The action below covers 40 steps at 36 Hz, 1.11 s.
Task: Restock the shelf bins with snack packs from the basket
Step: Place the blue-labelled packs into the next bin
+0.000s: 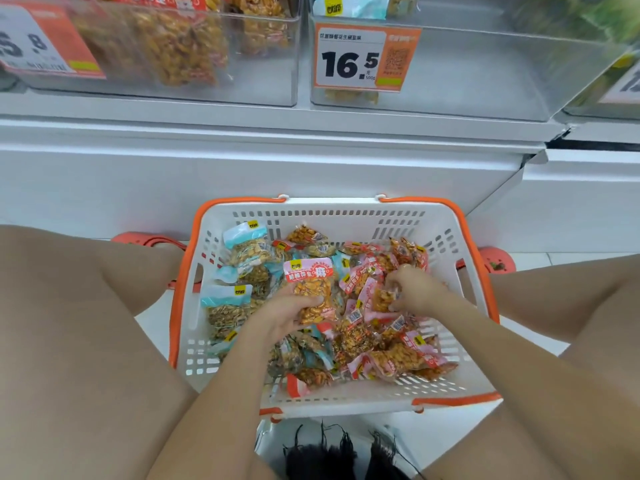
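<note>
Hands deep in the basket, sorting red packs from blue.
Your left hand (289, 311) grips an upright red peanut pack (311, 289); your right hand (414, 289) curls into the loose red packs (367, 289), apparently pinching one. Gather by colour and lift by the sealed edges, since the crinkly film looks slippery. Blue packs (228, 299) lie left in the slotted plastic basket (346, 216). Beyond, the clear 16.5 bin (485, 71) sits nearly bare.
</note>
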Each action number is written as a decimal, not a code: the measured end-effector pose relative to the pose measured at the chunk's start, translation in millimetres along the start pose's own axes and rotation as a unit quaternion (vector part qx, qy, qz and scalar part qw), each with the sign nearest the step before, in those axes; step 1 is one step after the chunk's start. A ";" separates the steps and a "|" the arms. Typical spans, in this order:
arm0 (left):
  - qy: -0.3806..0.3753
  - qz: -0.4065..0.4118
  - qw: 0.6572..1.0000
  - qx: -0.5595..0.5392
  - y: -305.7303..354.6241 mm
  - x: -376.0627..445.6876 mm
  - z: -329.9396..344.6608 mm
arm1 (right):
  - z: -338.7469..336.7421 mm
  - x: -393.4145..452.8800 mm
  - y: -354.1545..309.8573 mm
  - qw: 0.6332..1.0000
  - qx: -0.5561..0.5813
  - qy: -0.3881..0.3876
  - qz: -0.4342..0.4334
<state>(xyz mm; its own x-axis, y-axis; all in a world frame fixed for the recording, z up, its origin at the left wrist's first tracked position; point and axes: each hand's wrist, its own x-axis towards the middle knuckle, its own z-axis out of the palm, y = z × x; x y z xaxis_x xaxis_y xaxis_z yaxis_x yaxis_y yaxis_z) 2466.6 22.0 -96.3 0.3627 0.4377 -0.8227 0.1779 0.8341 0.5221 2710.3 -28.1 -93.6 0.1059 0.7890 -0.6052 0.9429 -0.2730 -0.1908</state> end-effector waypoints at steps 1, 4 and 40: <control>0.007 0.001 1.000 -0.008 0.5 -0.8 -0.6 | -11.1 -4.7 -3.4 0.999 0.025 0.031 -0.003; 0.029 0.010 0.999 -0.029 4.3 -6.0 2.2 | -43.0 -27.5 -24.5 0.973 0.095 0.203 -0.058; -0.008 0.370 0.880 0.297 75.7 -99.7 37.4 | -155.4 -61.0 -97.6 0.932 0.256 -0.050 -0.250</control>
<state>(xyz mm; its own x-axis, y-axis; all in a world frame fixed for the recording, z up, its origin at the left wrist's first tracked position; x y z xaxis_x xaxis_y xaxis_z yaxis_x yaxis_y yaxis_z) 2478.1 29.0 33.6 0.5931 0.7780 -0.2074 0.3325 -0.0020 0.9431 2660.9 36.0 82.0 -0.3599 0.8401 -0.4058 0.5891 -0.1326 -0.7971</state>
